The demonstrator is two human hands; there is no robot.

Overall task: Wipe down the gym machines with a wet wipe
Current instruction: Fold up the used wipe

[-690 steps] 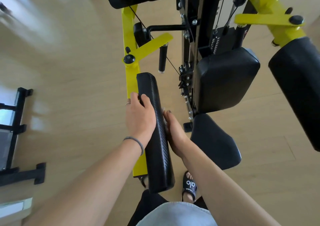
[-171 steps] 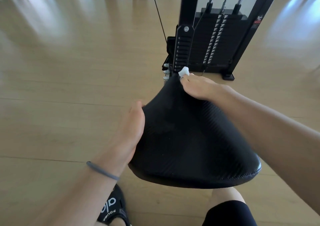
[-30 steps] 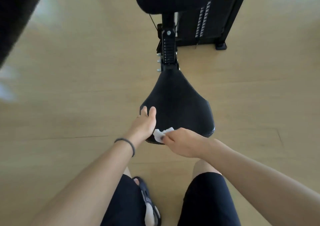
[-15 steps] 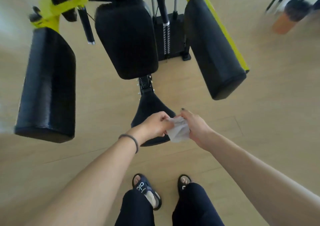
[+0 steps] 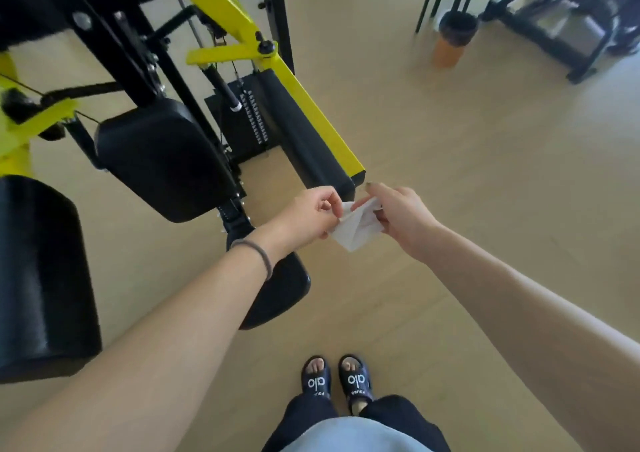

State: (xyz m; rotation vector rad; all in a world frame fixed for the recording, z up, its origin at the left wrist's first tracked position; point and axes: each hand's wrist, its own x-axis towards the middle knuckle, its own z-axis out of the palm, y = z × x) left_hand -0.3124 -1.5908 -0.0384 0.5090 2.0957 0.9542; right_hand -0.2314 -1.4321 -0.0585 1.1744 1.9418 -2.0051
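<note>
1. Your left hand (image 5: 311,214) curls its fingers, pinching the wipe (image 5: 356,226) by its left edge.
2. Your right hand (image 5: 398,216) pinches its right edge.
3. The wipe hangs between them, just right of the seat (image 5: 280,292).

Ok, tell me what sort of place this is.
Most likely a gym. A yellow-and-black weight machine stands on the wooden floor, with a weight stack and black pads. More dark equipment stands beyond it.
</note>
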